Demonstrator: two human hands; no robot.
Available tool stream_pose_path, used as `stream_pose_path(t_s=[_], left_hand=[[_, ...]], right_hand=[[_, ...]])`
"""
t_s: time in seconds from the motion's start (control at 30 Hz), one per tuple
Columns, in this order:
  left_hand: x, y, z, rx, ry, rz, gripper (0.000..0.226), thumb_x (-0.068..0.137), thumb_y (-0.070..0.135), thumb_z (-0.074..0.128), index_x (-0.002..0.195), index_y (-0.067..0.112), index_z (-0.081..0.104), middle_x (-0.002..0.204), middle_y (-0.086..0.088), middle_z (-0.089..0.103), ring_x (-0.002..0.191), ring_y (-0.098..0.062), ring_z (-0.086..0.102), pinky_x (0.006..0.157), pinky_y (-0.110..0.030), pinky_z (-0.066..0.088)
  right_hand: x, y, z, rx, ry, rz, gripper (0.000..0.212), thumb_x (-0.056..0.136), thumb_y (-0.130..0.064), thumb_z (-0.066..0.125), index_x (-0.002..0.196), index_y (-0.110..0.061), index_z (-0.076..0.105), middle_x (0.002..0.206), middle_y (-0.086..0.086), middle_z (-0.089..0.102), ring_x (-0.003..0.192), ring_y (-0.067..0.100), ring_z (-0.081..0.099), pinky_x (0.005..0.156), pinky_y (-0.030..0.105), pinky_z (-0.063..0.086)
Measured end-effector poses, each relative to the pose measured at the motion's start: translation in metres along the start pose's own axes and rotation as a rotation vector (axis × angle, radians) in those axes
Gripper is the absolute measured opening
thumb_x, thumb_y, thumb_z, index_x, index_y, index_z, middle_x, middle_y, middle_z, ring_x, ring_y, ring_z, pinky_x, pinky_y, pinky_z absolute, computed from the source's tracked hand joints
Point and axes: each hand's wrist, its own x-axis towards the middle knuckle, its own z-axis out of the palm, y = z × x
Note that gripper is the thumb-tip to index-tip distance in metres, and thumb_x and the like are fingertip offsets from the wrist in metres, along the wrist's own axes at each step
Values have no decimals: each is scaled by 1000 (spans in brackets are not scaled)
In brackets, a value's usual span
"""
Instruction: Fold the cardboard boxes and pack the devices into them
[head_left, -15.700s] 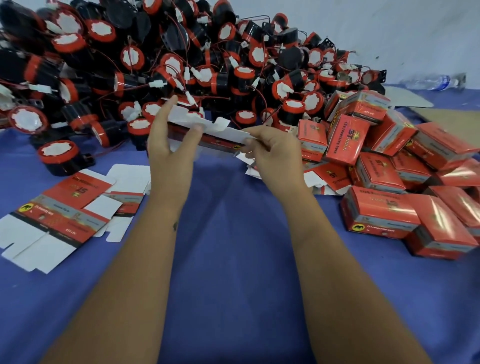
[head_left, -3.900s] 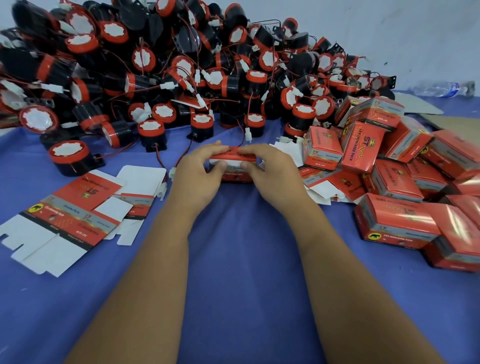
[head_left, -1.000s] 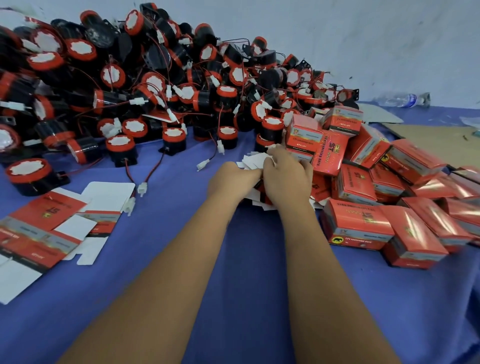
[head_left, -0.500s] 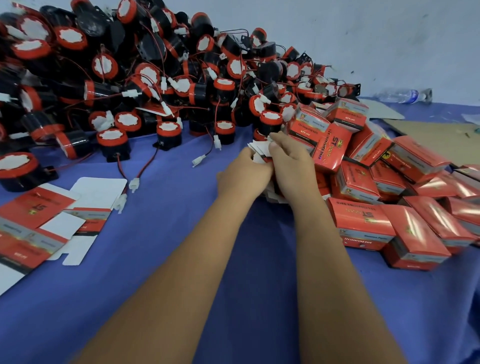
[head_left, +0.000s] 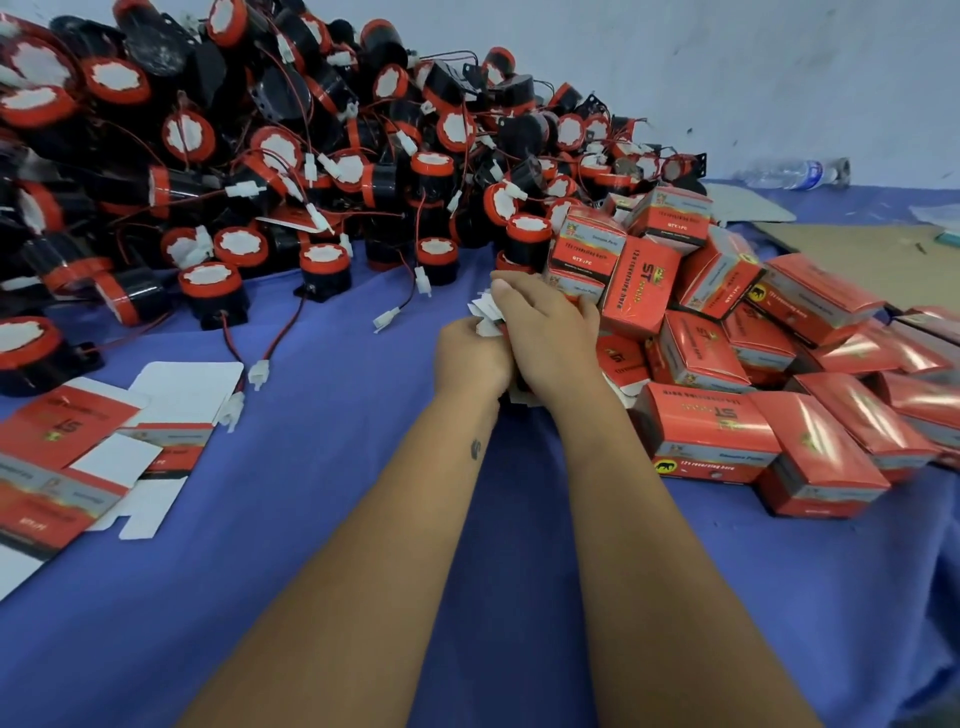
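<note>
My left hand (head_left: 470, 356) and my right hand (head_left: 548, 332) are pressed together at the table's middle, both gripping a stack of flat carton blanks (head_left: 485, 318) whose white flaps stick out between them. The stack is mostly hidden under my hands. A big heap of black-and-red round devices (head_left: 291, 156) with red wires and white plugs fills the back left. Several folded red boxes (head_left: 711, 431) are piled right of my hands. Flat unfolded cartons (head_left: 78, 457) lie at the left.
The table carries a blue cloth (head_left: 337, 519). A plastic water bottle (head_left: 789, 174) lies by the wall at the back right, next to a brown cardboard sheet (head_left: 857, 254). Loose white plugs (head_left: 387, 318) on wires trail in front of the device heap.
The finished box left my hands after 3.9 s ago. Both hands went right to the blank stack by the box pile and have lifted it slightly over the last second.
</note>
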Motion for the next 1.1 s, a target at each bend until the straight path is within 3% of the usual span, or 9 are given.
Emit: stream_pose_path(t_s=[0.13,0.2,0.27,0.33,0.43,0.5,0.7,0.93,1.1], left_hand=[[-2,9,-28,-31,-29,26,15,83,-3,62,79,9,69,74,-16,73,66,-33,73,56,-41,61],[4,17,-60,-42,-49,56,18,80,-13,63,79,4,69,70,-19,71,52,-26,69,47,-39,59],[13,21,-98,57,44,117,11,80,-7,68,88,0,71,89,-23,73,69,-30,70,68,-46,62],[24,20,-130,354,228,224,16,81,12,75,97,9,70,105,-13,72,91,-29,66,82,-38,54],[33,11,-152,850,428,244,61,80,42,77,128,9,59,135,-15,56,130,-37,42,103,-44,37],[32,0,-151,954,439,182,88,82,45,74,151,8,33,158,-18,29,148,-38,18,118,-50,21],[27,-26,-128,1097,355,158,71,98,51,40,155,12,25,165,-11,15,153,-33,-5,117,-64,-5],[24,-29,-125,1087,328,239,57,100,42,39,153,19,33,165,-10,18,153,-30,-8,117,-62,-6],[20,-27,-121,1049,343,303,62,100,42,43,154,16,28,163,-7,24,153,-28,-3,118,-63,-2]], right_hand=[[-1,2,-2,84,79,24,32,103,-33,38,123,-28,63,115,-16,56,77,-43,18,120,44,4],[-2,5,-3,81,122,63,34,104,-30,37,124,-24,63,110,-13,56,66,-39,19,120,46,9],[-2,4,1,-15,116,93,32,103,-28,39,124,-25,63,119,-10,60,79,-20,29,119,44,10],[-1,3,7,-146,58,81,33,101,-27,42,128,-26,61,135,-6,57,113,-2,41,119,43,10],[-3,2,19,-249,-4,-1,36,98,-21,47,133,-21,59,138,0,56,128,21,48,115,43,22],[-6,-1,27,-268,-44,-74,33,97,-19,50,128,-15,62,133,6,59,123,27,52,109,45,34],[-8,-4,43,-395,-102,-127,40,95,-33,57,134,-21,55,125,7,58,119,30,48,101,39,38],[-2,-4,36,58,-62,120,30,89,-15,69,118,-15,64,88,-11,58,86,11,61,81,31,54],[0,-1,34,185,-8,154,11,92,-13,65,93,-22,59,96,-7,62,89,11,60,73,27,53]])
